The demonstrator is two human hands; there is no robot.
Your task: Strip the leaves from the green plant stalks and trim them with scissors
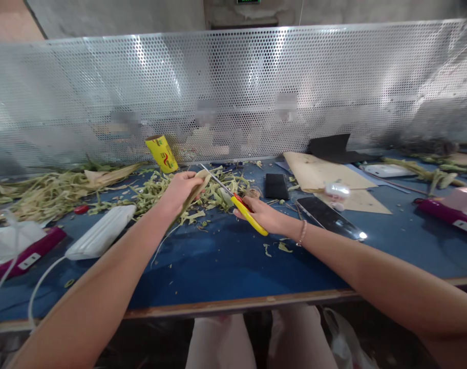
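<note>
My left hand [178, 190] is closed on a pale green husk [198, 192], a long leaf-like strip held above the table and hanging down below the fingers. My right hand [267, 216] grips scissors with yellow and red handles [252, 218]. Their metal blades point up and to the left, with the tips beside the top of the husk. Whether the blades touch it, I cannot tell. Behind and around both hands lies a heap of cut green strips [151, 192], and small scraps are scattered on the blue tabletop [214, 266].
A perforated metal screen [237, 77] rises behind the table, with blurred people beyond it. Leftward are a yellow tube [162, 154], a white power bank-like block [102, 233] and a purple box [45, 246]. To the right lie a phone [327, 218], a black case [276, 186] and brown paper [321, 174].
</note>
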